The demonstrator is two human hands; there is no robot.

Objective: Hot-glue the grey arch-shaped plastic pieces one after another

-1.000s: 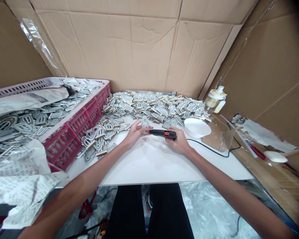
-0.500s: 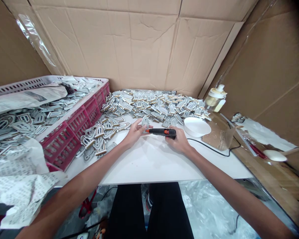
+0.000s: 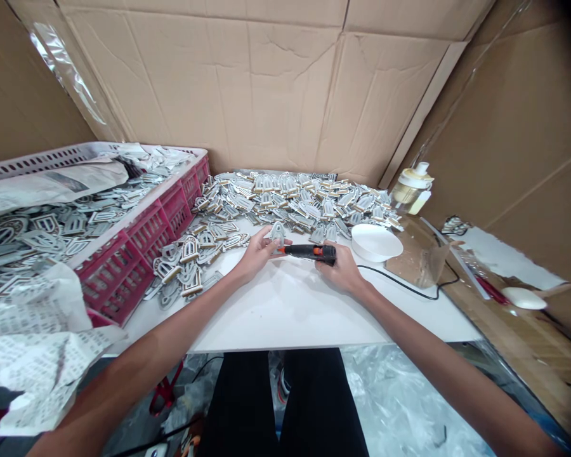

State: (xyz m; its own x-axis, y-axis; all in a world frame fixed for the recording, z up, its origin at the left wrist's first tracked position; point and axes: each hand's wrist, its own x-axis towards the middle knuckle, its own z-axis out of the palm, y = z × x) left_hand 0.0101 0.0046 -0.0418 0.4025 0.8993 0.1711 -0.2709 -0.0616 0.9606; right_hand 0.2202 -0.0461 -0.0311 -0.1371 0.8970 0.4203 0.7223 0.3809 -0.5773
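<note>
My left hand [image 3: 261, 254] pinches a small grey arch-shaped piece [image 3: 277, 231], holding it upright above the white tabletop [image 3: 285, 311]. My right hand [image 3: 340, 268] is wrapped round a black and orange glue gun [image 3: 309, 252], which lies level and points left. Its orange nozzle meets the lower part of the piece, beside my left fingers; whether the tip touches it I cannot tell. A large heap of similar arch-shaped pieces [image 3: 295, 200] spreads behind my hands. Several more pieces [image 3: 190, 266] lie to the left of my left hand.
A pink and white crate [image 3: 137, 260] full of such pieces stands at left, with crumpled newspaper [image 3: 38, 343] at its front. To the right are a white bowl [image 3: 377, 243], a black cord [image 3: 409, 289], a clear bottle [image 3: 412, 187] and a white spoon [image 3: 525, 298]. Cardboard walls [image 3: 219, 82] surround the table.
Hardly anything differs. Both hands keep the piece and the glue gun in nearly the same place, and the view has shifted very slightly.
</note>
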